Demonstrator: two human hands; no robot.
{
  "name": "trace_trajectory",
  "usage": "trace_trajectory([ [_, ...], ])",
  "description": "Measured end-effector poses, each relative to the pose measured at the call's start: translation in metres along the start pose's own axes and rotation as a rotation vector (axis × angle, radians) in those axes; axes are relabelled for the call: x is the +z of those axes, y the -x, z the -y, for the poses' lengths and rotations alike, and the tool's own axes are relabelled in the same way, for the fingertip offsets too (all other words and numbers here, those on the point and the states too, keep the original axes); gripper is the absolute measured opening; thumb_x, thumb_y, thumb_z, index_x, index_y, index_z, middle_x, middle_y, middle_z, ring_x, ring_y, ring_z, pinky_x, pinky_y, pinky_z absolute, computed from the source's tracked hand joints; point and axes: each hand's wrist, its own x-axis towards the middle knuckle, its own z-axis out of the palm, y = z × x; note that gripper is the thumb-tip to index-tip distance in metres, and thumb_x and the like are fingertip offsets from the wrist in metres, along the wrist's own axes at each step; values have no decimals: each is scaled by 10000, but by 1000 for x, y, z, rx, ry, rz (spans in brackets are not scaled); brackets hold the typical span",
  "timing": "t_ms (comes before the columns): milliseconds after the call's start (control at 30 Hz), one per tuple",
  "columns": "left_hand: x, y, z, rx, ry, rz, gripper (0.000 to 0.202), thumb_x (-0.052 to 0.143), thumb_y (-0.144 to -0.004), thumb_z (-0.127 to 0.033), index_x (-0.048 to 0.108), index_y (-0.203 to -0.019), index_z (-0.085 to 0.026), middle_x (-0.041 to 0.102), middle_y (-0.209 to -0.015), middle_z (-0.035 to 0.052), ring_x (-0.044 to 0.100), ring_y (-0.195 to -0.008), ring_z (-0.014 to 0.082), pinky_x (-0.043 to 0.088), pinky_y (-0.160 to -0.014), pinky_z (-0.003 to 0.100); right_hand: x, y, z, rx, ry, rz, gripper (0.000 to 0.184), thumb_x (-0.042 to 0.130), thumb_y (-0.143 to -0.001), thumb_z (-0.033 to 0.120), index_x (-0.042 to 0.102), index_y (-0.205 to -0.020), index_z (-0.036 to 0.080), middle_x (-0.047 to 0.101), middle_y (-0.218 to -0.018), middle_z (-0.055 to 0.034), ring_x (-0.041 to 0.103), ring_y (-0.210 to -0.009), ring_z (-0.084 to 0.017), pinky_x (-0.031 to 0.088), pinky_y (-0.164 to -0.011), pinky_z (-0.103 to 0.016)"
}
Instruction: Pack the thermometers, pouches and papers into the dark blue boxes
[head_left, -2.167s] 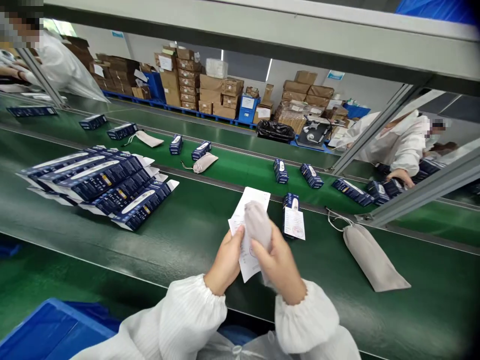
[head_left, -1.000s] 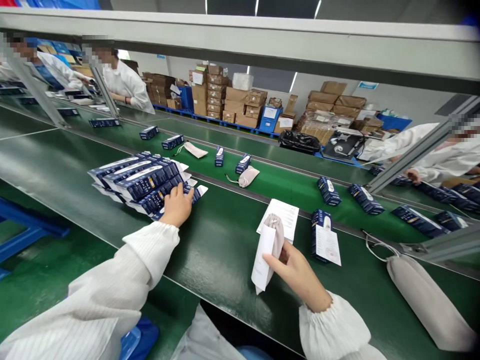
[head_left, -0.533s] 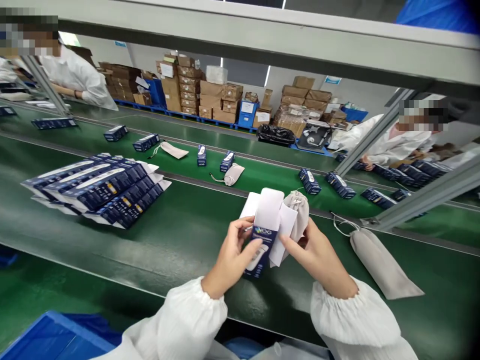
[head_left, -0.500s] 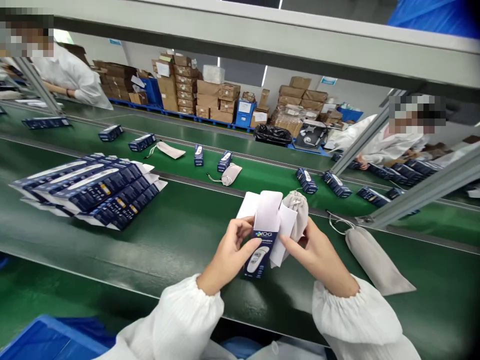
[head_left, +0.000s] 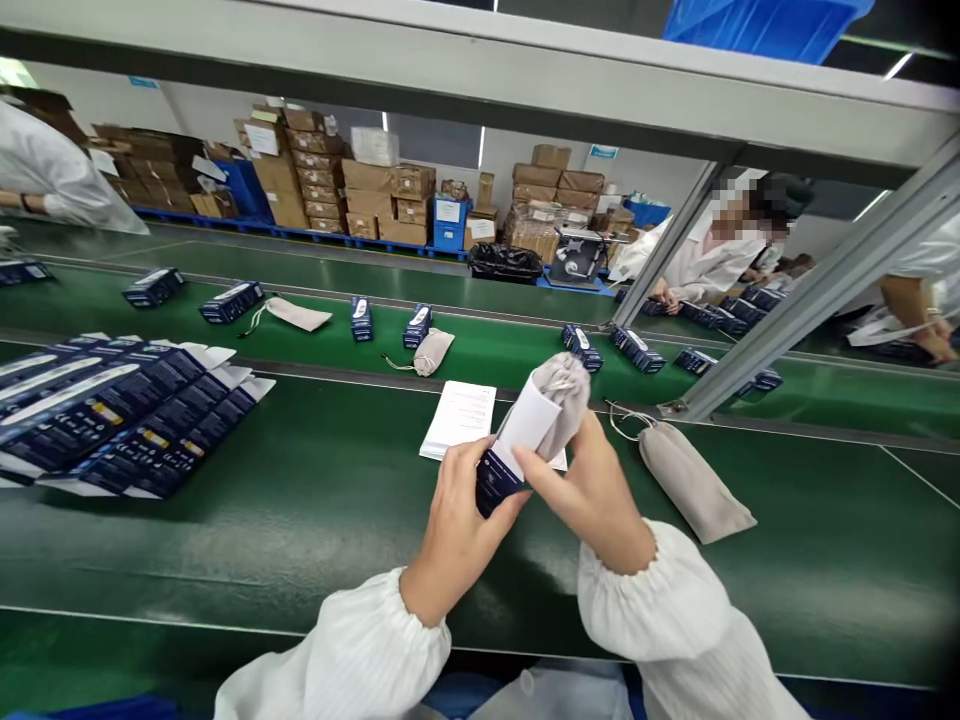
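My left hand (head_left: 465,515) is wrapped round a dark blue thermometer box (head_left: 496,482), which is tilted with its top toward the upper right. At that upper end my right hand (head_left: 589,490) grips a grey drawstring pouch (head_left: 564,400), its gathered neck up. A white paper piece (head_left: 529,415) covers part of the pouch; whether it is a box flap or a folded leaflet, I cannot tell. How far the pouch sits inside the box is hidden by my fingers. Just behind my left hand lies a stack of printed white sheets (head_left: 459,420).
A second grey pouch (head_left: 694,480) lies to the right. Open-ended blue boxes (head_left: 112,420) are piled at the left. Beyond the ledge, a green belt (head_left: 495,355) carries boxes and pouches. A metal post (head_left: 667,285) stands at right; co-workers (head_left: 697,260) are across the line.
The box has turned and tilted in my left hand. My right hand has brought the pouch over to the box's top. The white sheet stack is more exposed, and the view has shifted right.
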Motion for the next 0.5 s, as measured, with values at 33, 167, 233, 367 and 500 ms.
trace_trajectory([
  [33,-1,-2,-3,22,-7,6,544,607,-835,-323,344,-1305,-250,454,-1231,95,439,-1171,237,376,-979,388,4,4,-1,-19,13,29,306,590,-819,355,540,-1083,210,601,-1050,-84,569,-984,-255,474,-860,-411],
  [167,-8,-13,-12,24,20,42,411,548,-870,-298,403,-1250,-237,485,-1171,86,476,-1101,224,398,-942,372,-4,2,2,-134,4,17,378,550,-867,381,499,-1205,221,529,-1234,-102,476,-1170,-269,405,-985,-439],
  [233,-12,-15,-14,-9,43,70,369,530,-880,-288,429,-1233,-244,503,-1136,73,496,-1049,212,411,-917,359,-15,-7,9,-218,-13,-12,392,534,-886,360,475,-1251,231,520,-1264,-95,477,-1181,-251,411,-987,-417],
  [367,-22,-14,-12,-35,84,114,398,542,-878,-298,428,-1257,-255,498,-1156,70,490,-1065,214,409,-927,356,-25,-23,21,-395,152,179,238,499,-915,285,568,-1140,247,641,-1067,-59,574,-982,-209,447,-873,-385],
  [500,-33,-9,-7,-43,153,173,438,568,-866,-325,431,-1278,-265,493,-1213,65,479,-1136,221,387,-982,361,-17,-19,17,-502,330,441,183,498,-918,274,673,-880,232,693,-910,-50,583,-947,-226,395,-900,-453],
])
